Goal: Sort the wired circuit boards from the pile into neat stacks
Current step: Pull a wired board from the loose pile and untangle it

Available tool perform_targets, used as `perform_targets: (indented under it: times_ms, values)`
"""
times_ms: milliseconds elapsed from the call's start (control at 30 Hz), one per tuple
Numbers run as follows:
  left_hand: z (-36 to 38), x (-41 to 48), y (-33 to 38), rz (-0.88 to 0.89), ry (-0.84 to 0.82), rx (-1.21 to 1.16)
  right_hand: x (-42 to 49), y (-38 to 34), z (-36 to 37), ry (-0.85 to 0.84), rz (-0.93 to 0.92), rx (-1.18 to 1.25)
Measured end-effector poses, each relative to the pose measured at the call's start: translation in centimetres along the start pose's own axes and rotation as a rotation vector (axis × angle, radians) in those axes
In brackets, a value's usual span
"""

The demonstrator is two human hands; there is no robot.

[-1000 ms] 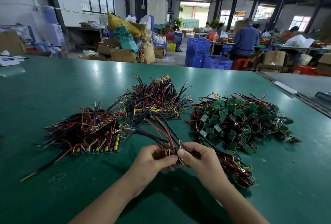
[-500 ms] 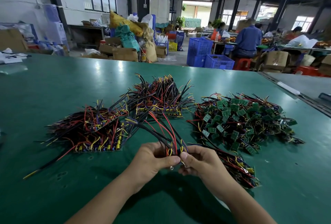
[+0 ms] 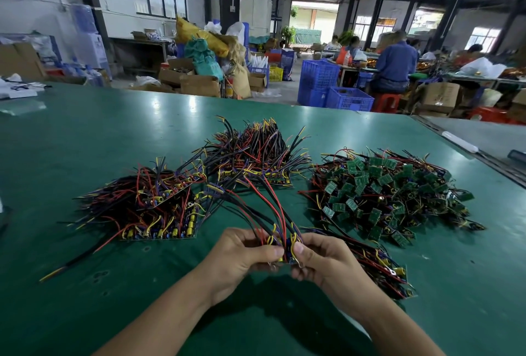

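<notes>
Your left hand (image 3: pixel 244 253) and right hand (image 3: pixel 321 261) met thumb to thumb, both pinching one small wired circuit board with red, black and yellow leads (image 3: pixel 280 221), lifted just above the glossy green tabletop (image 3: pixel 85 133). Its wires fanned up and leftward, crossing in front of the stacks behind. Just beside your right wrist lay a flat stack of wired boards (image 3: pixel 384 273). To the left sat a fanned stack edged with yellow terminals (image 3: pixel 148 213), behind it another stack with bristling leads (image 3: pixel 256 156), and to the right the loose pile of small green boards tangled in wire (image 3: pixel 392 193). Beyond the table stood blue plastic crates (image 3: pixel 336 90), cardboard boxes (image 3: pixel 196 82) and a seated person in blue (image 3: pixel 394 68).
</notes>
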State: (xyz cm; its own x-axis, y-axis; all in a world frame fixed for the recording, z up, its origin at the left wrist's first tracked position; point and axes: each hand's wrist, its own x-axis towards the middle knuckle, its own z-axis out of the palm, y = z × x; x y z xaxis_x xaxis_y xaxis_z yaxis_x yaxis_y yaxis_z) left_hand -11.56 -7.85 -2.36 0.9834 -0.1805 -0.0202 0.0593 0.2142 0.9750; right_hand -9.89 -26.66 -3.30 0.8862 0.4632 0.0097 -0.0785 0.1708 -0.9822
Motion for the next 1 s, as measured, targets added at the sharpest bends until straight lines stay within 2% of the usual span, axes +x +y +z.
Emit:
perform_targets:
  times_ms: [300, 867, 1000]
  values:
    - [-0.35, -0.07, -0.09, 0.009, -0.043, -0.018, 0.11, 0.32, -0.01, -0.012, 0.0, 0.034]
    - [-0.51, -0.33, 0.21, -0.006, -0.026, 0.007, 0.07, 0.39, 0.32, -0.024, -0.018, 0.071]
    - [-0.98, 0.02, -0.17, -0.01, -0.068, -0.062, 0.03, 0.39, 0.46, -0.059, -0.039, 0.189]
